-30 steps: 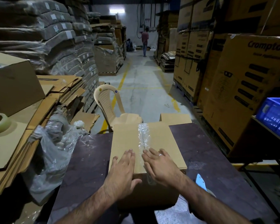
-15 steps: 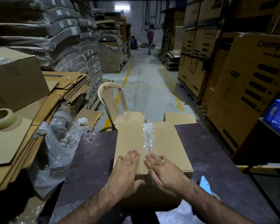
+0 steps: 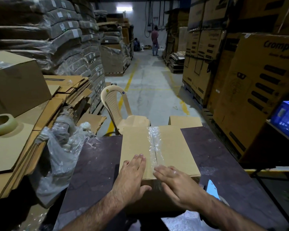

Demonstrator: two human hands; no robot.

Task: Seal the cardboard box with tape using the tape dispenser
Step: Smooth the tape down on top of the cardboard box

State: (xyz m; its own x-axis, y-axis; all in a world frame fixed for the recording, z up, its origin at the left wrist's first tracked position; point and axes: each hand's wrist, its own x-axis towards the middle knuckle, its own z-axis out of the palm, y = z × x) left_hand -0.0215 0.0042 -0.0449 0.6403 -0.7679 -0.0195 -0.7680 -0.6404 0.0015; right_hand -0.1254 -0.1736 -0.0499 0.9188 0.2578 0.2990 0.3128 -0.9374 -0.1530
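I note a dark, purplish-brown table, its surface scuffed with pale marks. One cardboard box stands on it at the middle, its far side level with the table's far edge. A light-blue object lies on the top just right of the box, partly hidden; I cannot tell what it is. Crumpled clear plastic touches the left edge. A clear sheet covers the near edge.
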